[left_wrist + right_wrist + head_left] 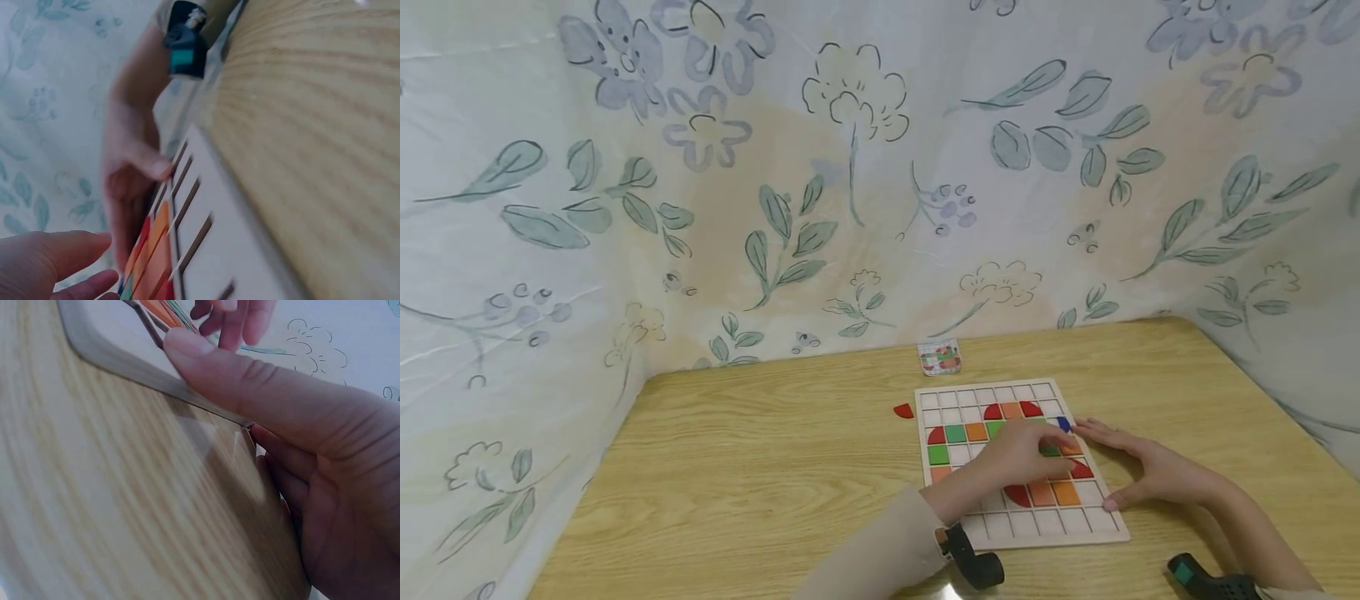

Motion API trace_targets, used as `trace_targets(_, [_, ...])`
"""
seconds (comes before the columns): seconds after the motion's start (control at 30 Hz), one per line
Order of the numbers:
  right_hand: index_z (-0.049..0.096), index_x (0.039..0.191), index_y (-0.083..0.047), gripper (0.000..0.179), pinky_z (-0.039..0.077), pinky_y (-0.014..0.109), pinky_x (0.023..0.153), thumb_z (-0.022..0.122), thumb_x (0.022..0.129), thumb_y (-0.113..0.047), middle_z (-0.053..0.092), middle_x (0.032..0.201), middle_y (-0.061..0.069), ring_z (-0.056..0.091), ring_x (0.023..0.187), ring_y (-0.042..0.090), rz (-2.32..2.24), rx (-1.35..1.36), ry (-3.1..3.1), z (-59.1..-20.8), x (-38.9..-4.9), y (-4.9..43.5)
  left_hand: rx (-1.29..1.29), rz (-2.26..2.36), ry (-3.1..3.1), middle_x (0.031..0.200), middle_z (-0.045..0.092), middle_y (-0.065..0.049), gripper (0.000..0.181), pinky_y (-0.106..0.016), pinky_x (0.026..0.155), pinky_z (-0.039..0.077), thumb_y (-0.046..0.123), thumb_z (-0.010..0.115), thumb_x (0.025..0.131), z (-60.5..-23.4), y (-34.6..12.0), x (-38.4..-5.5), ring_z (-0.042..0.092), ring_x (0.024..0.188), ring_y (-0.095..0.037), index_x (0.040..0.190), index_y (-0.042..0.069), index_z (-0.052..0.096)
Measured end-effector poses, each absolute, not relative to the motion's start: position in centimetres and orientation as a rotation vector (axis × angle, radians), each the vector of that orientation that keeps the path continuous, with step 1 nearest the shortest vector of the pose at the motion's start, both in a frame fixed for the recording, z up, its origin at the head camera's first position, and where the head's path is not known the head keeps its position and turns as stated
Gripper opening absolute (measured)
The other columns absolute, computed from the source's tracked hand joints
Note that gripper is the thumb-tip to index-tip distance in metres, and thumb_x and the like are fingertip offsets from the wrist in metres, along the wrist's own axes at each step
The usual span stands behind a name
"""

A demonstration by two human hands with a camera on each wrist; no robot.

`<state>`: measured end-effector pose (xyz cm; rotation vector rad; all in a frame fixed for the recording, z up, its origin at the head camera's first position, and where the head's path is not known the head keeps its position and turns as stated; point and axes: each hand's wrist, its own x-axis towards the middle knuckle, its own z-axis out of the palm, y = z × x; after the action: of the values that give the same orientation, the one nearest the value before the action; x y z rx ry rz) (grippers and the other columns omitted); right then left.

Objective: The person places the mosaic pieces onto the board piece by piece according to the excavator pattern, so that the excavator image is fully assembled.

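A white grid board [1078,521] lies on the table, with coloured tiles in some of its cells. My left hand [1018,454] reaches over the board and hides several cells. Its thumb and fingers [69,250] are spread apart with nothing seen between them. Just beyond its fingertips sits a small blue tile [1063,424], at the board's right side. My right hand [1165,471] rests along the right edge, thumb on the rim and fingers stretched towards the blue tile. In the right wrist view its thumb [244,378] lies on the board's border.
A loose red quarter-round tile [903,411] lies on the table left of the board. Behind the board is a small card [939,357] with a coloured pattern. Floral cloth [865,208] hangs around the wooden table [737,475]. Each wrist wears a dark device [973,560].
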<state>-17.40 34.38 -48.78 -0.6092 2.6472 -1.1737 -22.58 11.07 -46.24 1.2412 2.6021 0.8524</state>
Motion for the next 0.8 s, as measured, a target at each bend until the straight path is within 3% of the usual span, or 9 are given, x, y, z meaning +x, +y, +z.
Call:
trace_targets(0.3, [0.034,0.143,-0.015,0.087,0.016,0.075,0.086,0.079,0.069,-0.026,0.022,0.149,0.020,0.010,0.117,-0.030,-1.211,-0.586,2.615,-48.7,-17.3,34.2,1.043,1.026,2.608,0.100,0.067,0.012,0.029,-0.013,0.068,0.039,0.029,0.072,0.080,-45.5,6.9,-24.7,0.055,0.085,-0.001,0.108,0.025,0.069])
trace_targets(0.47, [0.035,0.143,-0.016,0.087,0.016,0.075,0.086,0.078,0.069,-0.028,0.022,0.149,0.021,0.009,0.115,-0.031,-1.196,-0.557,2.624,-48.8,-17.3,34.3,0.859,1.222,2.618,0.107,0.065,0.004,0.026,-0.018,0.068,0.043,0.021,0.071,0.081,-45.5,3.5,-26.1,0.058,0.091,-0.012,0.106,0.019,0.070])
trace_targets(0.8, [0.036,0.143,-0.018,0.087,0.015,0.075,0.087,0.079,0.068,-0.029,0.022,0.148,0.024,0.008,0.111,-0.032,-1.191,-0.534,2.626,-48.9,-17.3,34.3,0.568,1.321,2.769,0.104,0.066,-0.004,0.026,-0.031,0.077,0.048,0.014,0.072,0.078,-46.8,-3.5,-28.6,0.058,0.091,-0.019,0.103,0.014,0.069])
